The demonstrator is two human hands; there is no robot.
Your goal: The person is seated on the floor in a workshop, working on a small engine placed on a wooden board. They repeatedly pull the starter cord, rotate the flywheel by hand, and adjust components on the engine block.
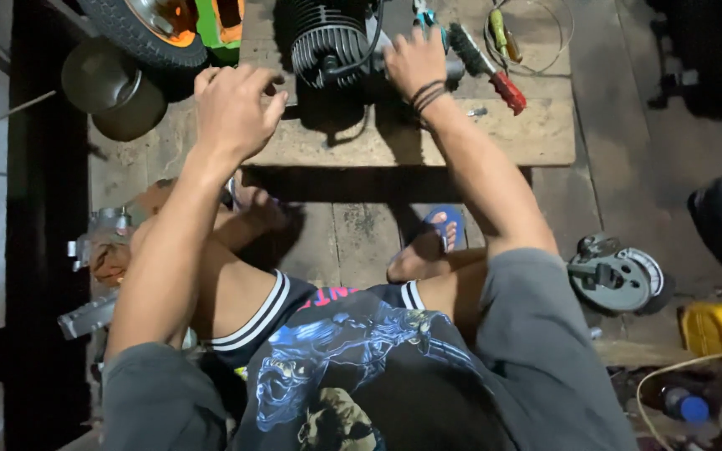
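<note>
Printed shirt [353, 367] and bent knees fill the near edge of the view, one foot in a blue sandal [443, 227] on the floor. Beyond them, a low wooden worktop [503, 134] carries a finned engine cylinder [329, 46] at its far edge. It lies on its side, its long axis running near to far, though which end points away cannot be told.

At the cylinder's right side rests the right hand [415, 60], fingers curled against the part; whether its grip truly clamps anything cannot be told. Just left of it, the left hand [231, 108] hovers with fingers loosely bent and nothing grasped.

Judging from this, steady work calls for one hand bracing the finned body flat on the board while the other works.

Right of the cylinder lie a wire brush with a red handle [486, 67] and a screwdriver [499, 33]. A tyre [139, 33] sits far left.
</note>
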